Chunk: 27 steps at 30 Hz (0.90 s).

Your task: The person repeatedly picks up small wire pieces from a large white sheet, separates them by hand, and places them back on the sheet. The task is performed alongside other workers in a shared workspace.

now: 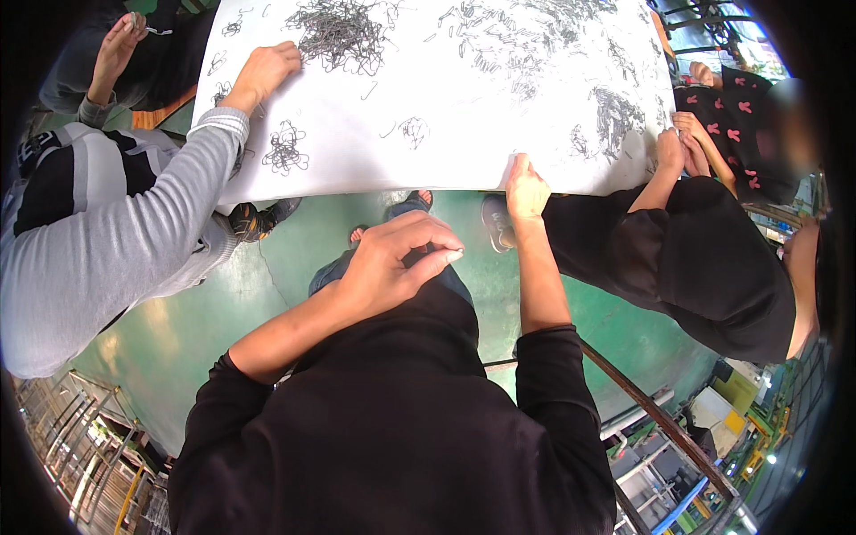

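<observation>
My left hand (403, 261) is raised in front of my body, short of the table's near edge. Its thumb and fingertips meet in a pinch, and whatever is between them is too small to make out. At the near edge of the white-covered table (357, 165) my right hand (528, 187) rests with its fingers closed. What it grips, if anything, is hidden. Nearest to my hands on the sheet lies a small cluster of thin dark wire-like pieces (413, 133). Farther off are a tangled heap of dark curved pieces (337, 36) and a wide scatter of short dark pieces (513, 40).
A grey-sleeved person's hand (263, 76) reaches over the table from the left, near another small dark tangle (285, 150). Behind it, another person's hand (120, 40) is raised. On the right, a person in black (713, 259) works at the table edge. A metal rail (655, 415) runs at lower right.
</observation>
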Each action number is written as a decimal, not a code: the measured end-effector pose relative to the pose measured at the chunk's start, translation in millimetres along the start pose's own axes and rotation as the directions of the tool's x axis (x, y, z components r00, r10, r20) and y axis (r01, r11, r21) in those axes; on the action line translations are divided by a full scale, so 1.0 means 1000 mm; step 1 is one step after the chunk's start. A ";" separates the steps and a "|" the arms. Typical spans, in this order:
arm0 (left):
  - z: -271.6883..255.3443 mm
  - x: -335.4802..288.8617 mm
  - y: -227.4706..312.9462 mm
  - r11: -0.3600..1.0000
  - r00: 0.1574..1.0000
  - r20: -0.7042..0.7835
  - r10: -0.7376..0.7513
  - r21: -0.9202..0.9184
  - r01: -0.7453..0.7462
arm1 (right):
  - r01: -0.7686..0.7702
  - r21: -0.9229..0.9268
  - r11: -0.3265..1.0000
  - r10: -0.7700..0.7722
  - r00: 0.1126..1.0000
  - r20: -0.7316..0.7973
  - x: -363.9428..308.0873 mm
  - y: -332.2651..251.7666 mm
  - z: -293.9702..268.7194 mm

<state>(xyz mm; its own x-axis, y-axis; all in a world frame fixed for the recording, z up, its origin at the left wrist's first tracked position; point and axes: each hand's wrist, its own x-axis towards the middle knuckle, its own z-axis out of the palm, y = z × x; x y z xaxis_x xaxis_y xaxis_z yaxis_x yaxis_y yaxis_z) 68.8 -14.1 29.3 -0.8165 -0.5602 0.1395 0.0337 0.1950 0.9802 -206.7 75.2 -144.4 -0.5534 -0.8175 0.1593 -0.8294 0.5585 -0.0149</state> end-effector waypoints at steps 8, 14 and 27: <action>-0.006 0.010 -0.006 0.995 0.999 0.024 -0.029 0.100 0.027 | -0.038 0.215 0.976 0.085 0.974 -0.212 -0.006 -0.005 0.007; -0.005 0.039 -0.011 1.000 0.999 0.041 0.016 -0.020 -0.015 | 0.068 0.017 0.998 -0.064 0.986 -0.154 0.001 -0.003 0.017; 0.011 0.050 -0.016 0.995 0.988 0.153 0.003 -0.101 0.013 | 0.126 0.062 0.990 -0.113 0.976 -0.188 -0.001 -0.001 0.025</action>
<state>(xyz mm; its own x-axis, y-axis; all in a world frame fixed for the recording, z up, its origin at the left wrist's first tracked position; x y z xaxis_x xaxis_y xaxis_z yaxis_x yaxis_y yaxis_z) 20.7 -36.2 19.5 -0.8952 -0.4295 0.1189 0.0810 0.1056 0.9911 -207.1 72.3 -169.5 -0.4320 -0.8341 0.3430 -0.8957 0.4411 -0.0555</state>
